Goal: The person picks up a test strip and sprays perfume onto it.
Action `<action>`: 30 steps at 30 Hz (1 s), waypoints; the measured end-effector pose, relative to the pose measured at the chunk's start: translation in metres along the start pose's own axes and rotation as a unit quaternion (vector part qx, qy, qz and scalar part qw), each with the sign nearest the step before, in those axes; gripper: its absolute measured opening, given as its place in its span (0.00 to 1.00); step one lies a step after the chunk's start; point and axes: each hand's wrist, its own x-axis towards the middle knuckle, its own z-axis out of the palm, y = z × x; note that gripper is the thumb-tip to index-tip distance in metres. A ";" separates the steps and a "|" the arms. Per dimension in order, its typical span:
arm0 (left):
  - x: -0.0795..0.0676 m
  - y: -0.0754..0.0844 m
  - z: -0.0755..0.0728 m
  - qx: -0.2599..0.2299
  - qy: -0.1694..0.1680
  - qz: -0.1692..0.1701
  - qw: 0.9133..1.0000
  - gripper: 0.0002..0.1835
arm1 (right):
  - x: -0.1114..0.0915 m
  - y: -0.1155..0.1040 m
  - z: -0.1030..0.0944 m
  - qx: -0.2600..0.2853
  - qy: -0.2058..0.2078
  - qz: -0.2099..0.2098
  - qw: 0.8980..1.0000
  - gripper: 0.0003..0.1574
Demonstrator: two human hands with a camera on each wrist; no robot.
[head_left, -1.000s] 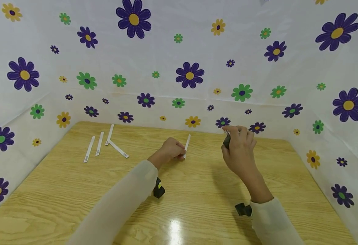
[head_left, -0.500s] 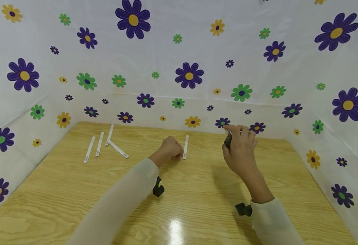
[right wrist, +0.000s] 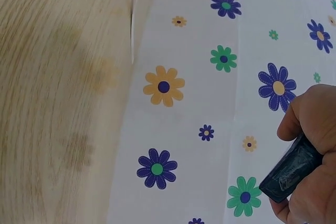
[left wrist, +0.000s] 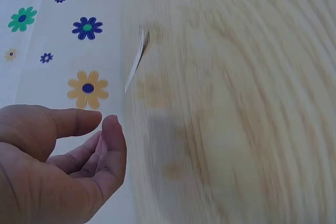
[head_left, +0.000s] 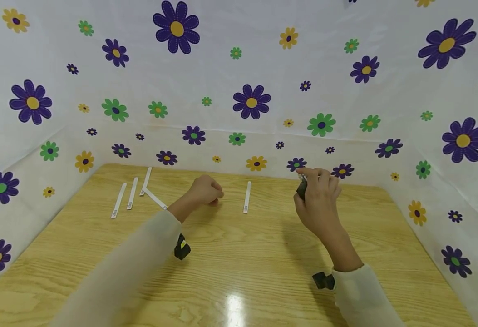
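Note:
My right hand (head_left: 320, 200), raised over the table's right side, grips a small dark spray bottle (right wrist: 291, 170) with a light top (head_left: 301, 177). The index finger lies at that top, and the palm hides much of the bottle. My left hand (head_left: 206, 190) is bent over the back of the table with nothing in it; its thumb and fingertips are slightly apart in the left wrist view. To its right a white paper test strip (head_left: 247, 197) with small print at its near end lies alone. In the left wrist view this strip (left wrist: 137, 61) looks slightly bowed.
Several more white paper strips (head_left: 119, 200) lie at the table's back left, one slanting against another and partly behind the left wrist. White flowered cloth (head_left: 218, 113) walls in the wooden table (head_left: 239, 254) at the back and sides. Dark wrist cameras (head_left: 323, 280) hang under both forearms.
My left hand has let go of the middle strip and moved left, away from it. The strip now lies on the table. My right hand with the bottle has hardly moved.

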 end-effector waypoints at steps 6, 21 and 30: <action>-0.009 -0.021 -0.033 0.010 0.015 -0.001 1.000 0.16 | 0.000 0.000 0.002 0.003 -0.006 -0.003 1.000 0.41; -0.031 -0.065 -0.092 0.012 0.041 -0.040 0.998 0.18 | -0.004 0.007 0.006 0.015 -0.027 0.028 0.999 0.37; -0.039 -0.086 -0.122 0.025 0.058 -0.044 0.997 0.20 | -0.002 0.007 0.007 0.023 -0.038 0.033 0.998 0.36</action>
